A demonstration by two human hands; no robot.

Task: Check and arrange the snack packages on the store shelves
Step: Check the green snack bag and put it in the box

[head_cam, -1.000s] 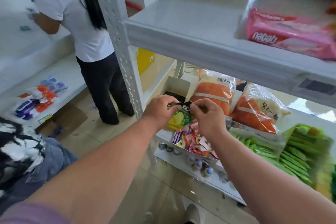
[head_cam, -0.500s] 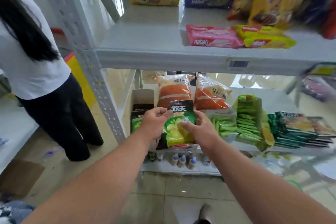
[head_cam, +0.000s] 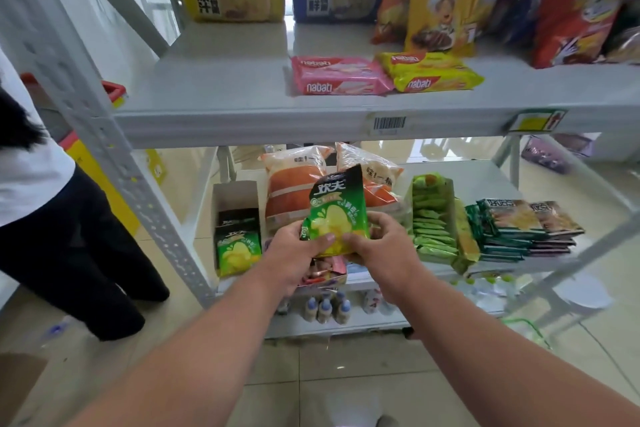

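- Your fingers (head_cam: 325,238) on both hands are pinching the bottom edge of the small green-and-black crinkly chip packet (head_cam: 336,211). Left hand (head_cam: 294,253) and right hand (head_cam: 375,250) hold it upright with the front toward you, probably so you can read the label.
- It's up in the air in front of the middle shelf (head_cam: 540,180), not set down yet.
- Matching packets sit in the open white cardboard box (head_cam: 235,196) just left, so I'd guess that's home.
- Two orange-and-white snack bags (head_cam: 294,184) stand right behind it.
- A person in a white shirt (head_cam: 31,163) stands to the left, well clear of the box.
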